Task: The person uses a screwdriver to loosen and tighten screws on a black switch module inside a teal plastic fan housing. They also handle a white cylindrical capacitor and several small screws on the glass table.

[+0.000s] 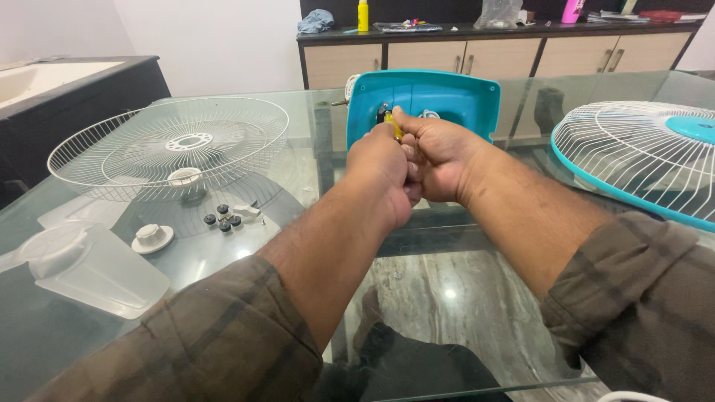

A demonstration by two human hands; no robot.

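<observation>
Both my hands are clasped together in front of a teal plastic fan base that stands on its edge on the glass table. My left hand and my right hand close around a small tool with a yellow handle, whose tip points into the underside of the base. Most of the tool is hidden by my fingers. A white cord shows at the base's left side.
A white wire fan guard lies at the left, with several black screws, a white knob and a clear fan blade near it. A teal-rimmed front guard lies at the right. A cabinet stands behind.
</observation>
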